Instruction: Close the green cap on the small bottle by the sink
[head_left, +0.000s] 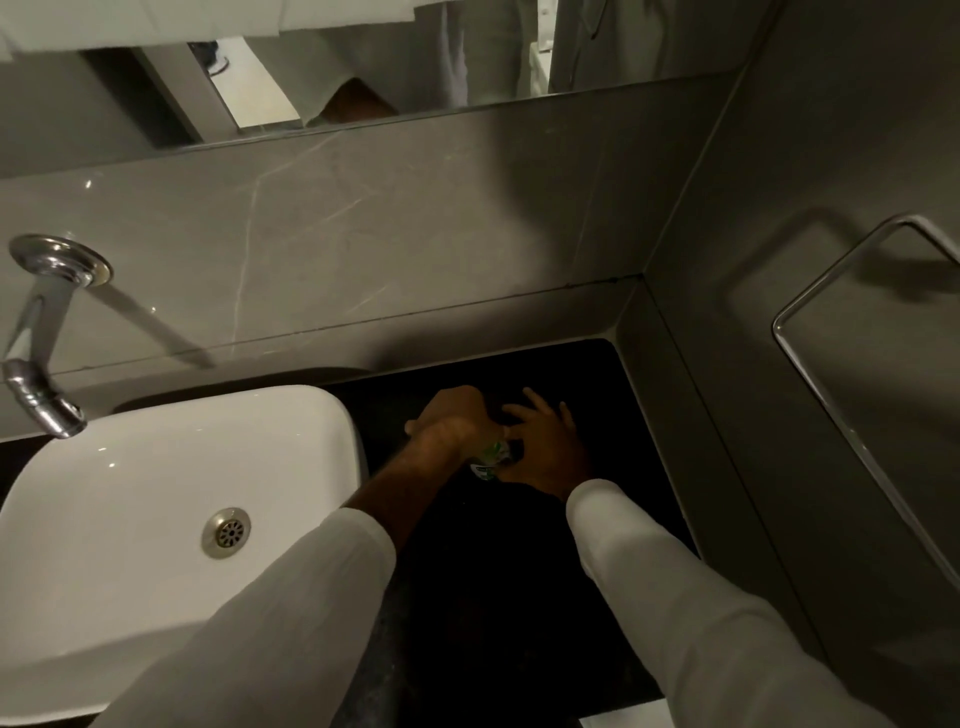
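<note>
Both hands are down on the dark table (519, 597), just right of the white sink (156, 519), w/ the small bottle (488, 460) caught between them. Only a sliver of it shows: a bit of white-and-green label peeking out under the left hand (452, 421). That hand is curled over the top of the bottle, fingers pressed together in a loose fist, so it looks wrapped round the upper part, prob. where the green cap sits. The cap itself is hidden; I can't tell if it's on, half on or off.

The right hand (545, 447) sits just beside, touching the bottle's right side, thumb and forefinger pinching in toward it while the other fingers fan out over the table. Looks like one hand steadies and the other works the cap, but which does which I can't say for sure from here.

Progress, as I judge it: bottle reached and gripped, both hands in working position, so the approach is done. The closing itself seems under way or about to start. Left to do: seat the cap fully, then let go. No way to confirm a shut cap yet, too dark and too covered.

The tap (41, 395) hangs over the sink, nothing running.
</note>
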